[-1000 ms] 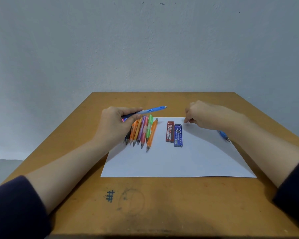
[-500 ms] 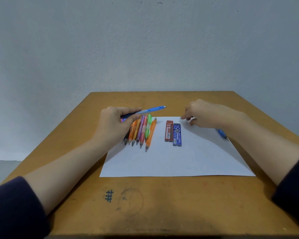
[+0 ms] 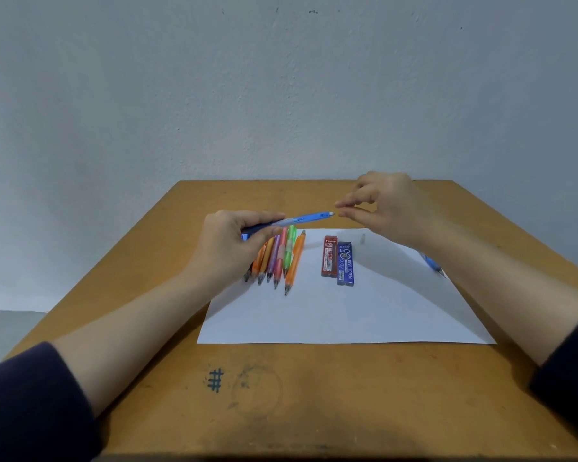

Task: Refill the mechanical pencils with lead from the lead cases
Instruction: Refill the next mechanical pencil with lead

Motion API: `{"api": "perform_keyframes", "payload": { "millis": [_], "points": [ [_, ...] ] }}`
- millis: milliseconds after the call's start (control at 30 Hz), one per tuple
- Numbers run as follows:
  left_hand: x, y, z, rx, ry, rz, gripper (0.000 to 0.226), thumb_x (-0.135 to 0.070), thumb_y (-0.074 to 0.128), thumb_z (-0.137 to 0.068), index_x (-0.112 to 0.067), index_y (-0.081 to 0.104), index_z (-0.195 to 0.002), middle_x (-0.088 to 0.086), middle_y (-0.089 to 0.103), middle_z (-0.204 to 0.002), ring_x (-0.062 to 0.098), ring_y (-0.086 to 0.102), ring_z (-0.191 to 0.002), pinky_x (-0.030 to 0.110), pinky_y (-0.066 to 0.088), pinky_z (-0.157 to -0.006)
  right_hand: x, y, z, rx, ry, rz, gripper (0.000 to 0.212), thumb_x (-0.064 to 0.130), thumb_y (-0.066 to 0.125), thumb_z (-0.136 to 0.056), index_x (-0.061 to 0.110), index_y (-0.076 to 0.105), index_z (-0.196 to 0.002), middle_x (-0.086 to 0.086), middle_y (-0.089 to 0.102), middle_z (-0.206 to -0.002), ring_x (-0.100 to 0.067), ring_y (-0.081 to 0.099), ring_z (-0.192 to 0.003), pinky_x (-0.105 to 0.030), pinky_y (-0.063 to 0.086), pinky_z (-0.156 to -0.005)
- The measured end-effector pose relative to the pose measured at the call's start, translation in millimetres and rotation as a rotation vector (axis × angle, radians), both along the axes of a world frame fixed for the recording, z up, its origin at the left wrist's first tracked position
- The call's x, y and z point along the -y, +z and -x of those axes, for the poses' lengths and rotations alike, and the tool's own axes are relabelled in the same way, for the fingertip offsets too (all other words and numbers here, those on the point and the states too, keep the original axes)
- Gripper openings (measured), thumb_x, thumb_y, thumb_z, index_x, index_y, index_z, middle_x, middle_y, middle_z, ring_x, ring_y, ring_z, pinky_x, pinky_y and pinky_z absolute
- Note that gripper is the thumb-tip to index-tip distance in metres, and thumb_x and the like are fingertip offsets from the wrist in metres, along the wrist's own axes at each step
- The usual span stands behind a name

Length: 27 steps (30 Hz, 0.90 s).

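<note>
My left hand [image 3: 229, 243] grips a blue mechanical pencil [image 3: 309, 218] and holds it level above the table, with its white rear end pointing right. My right hand [image 3: 386, 205] hovers just right of that end. Its thumb and forefinger are stretched toward the end, slightly apart, with nothing visible between them. Several coloured mechanical pencils [image 3: 282, 258] lie side by side on the white paper [image 3: 314, 315], partly hidden by my left hand. A red lead case [image 3: 329, 256] and a blue lead case [image 3: 345, 263] lie next to each other at the paper's middle.
A small grey piece [image 3: 363, 238] lies on the paper behind the cases. Another blue pencil [image 3: 431, 264] lies at the paper's right edge, partly under my right forearm. The wooden table [image 3: 314, 411] stands against a pale wall.
My right hand has lifted off the paper and moved up toward the end of the held blue pencil. A small grey piece now shows where the hand rested. My left hand has barely moved.
</note>
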State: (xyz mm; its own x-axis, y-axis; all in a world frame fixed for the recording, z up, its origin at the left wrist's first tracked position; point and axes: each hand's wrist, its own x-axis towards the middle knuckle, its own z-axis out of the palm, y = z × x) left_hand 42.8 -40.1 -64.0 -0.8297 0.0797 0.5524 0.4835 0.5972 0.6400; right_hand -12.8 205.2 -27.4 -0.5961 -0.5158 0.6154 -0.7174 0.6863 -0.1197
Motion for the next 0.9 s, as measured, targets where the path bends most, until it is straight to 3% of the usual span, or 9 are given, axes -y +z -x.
{"api": "perform_keyframes", "payload": {
  "millis": [133,233,433,600,700,800,900],
  "points": [
    [0,0,-1,0.007,-0.016,0.005,0.028,-0.019,0.066,-0.088,-0.026,0.068,-0.114,-0.023,0.061,-0.095,-0.016,0.059,-0.09,0.004,0.046,-0.066,1,0,-1,0.052,0.016,0.019,0.011,0.02,0.075,-0.079,0.015,0.078,-0.089,0.0,0.064,-0.072,0.003,0.051,-0.062,-0.007,0.032,-0.057],
    [1,-1,-1,0.009,-0.014,0.006,0.027,-0.019,0.066,-0.088,-0.024,0.068,-0.115,-0.019,0.062,-0.099,-0.008,0.061,-0.092,0.005,0.048,-0.068,1,1,-3,0.106,0.035,0.034,0.009,0.017,0.076,-0.079,0.015,0.078,-0.088,0.003,0.063,-0.073,0.007,0.052,-0.071,-0.006,0.033,-0.057],
    [0,-1,0,-0.007,-0.018,-0.006,0.027,-0.019,0.066,-0.087,-0.024,0.069,-0.114,-0.017,0.064,-0.1,-0.004,0.062,-0.096,0.008,0.05,-0.072,1,0,-3,0.096,0.052,0.042,0.009,0.015,0.076,-0.078,0.012,0.077,-0.087,0.001,0.064,-0.074,-0.008,0.049,-0.065,-0.011,0.035,-0.055],
    [-2,-1,-2,-0.023,-0.021,0.006,0.028,-0.018,0.067,-0.087,-0.024,0.068,-0.114,-0.018,0.063,-0.1,-0.005,0.062,-0.093,0.009,0.051,-0.076,-1,-2,1,0.073,0.067,0.044,0.006,0.013,0.075,-0.078,0.009,0.076,-0.082,0.001,0.064,-0.073,0.012,0.051,-0.071,-0.002,0.035,-0.061],
    [-3,-1,-1,-0.031,-0.024,0.023,0.027,-0.018,0.067,-0.087,-0.024,0.068,-0.114,-0.018,0.063,-0.099,-0.008,0.061,-0.091,0.01,0.051,-0.076,-4,-3,3,0.062,0.051,0.003,0.005,0.011,0.075,-0.079,0.009,0.076,-0.083,0.002,0.062,-0.073,0.001,0.049,-0.069,-0.005,0.035,-0.061],
    [-1,-1,1,-0.035,0.001,-0.006,0.026,-0.019,0.066,-0.087,-0.024,0.069,-0.113,-0.02,0.064,-0.096,-0.012,0.061,-0.09,0.007,0.049,-0.073,-9,-2,7,0.029,0.012,-0.017,0.005,0.011,0.075,-0.079,0.009,0.076,-0.083,-0.003,0.066,-0.075,-0.007,0.05,-0.069,-0.025,0.041,-0.062],
    [3,-1,3,-0.029,0.028,-0.04,0.026,-0.019,0.066,-0.087,-0.021,0.069,-0.113,-0.019,0.064,-0.094,-0.016,0.059,-0.088,0.005,0.047,-0.072,-18,1,15,0.06,-0.039,0.0,0.006,0.012,0.074,-0.08,0.01,0.076,-0.085,-0.003,0.066,-0.078,-0.011,0.051,-0.069,-0.024,0.041,-0.063]
  ]
}}
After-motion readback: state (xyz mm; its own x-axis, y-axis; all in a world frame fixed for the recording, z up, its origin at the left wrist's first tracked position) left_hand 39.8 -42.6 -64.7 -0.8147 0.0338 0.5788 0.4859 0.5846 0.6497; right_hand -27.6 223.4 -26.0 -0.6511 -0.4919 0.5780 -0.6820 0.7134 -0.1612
